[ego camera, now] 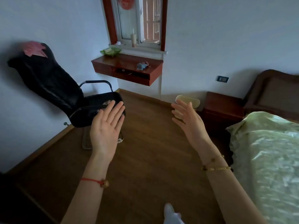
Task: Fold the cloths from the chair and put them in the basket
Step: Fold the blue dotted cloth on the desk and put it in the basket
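Note:
A black reclining chair (48, 81) leans against the left wall, with a pink cloth (34, 49) lying over the top of its back. A pale basket (187, 101) stands on the floor by the far wall, partly hidden behind my right hand. My left hand (105, 126) is raised with its palm facing me and its fingers spread, in front of the chair's seat edge, holding nothing. My right hand (187, 120) is raised too, fingers apart and empty, in front of the basket.
A bed with a green cover (267, 156) fills the right side, with a dark nightstand (223, 109) beside it. A red-brown wall shelf (129, 68) hangs under the window. Wooden floor (145, 167) lies between chair and bed. A flat grey thing (86, 139) lies under the chair.

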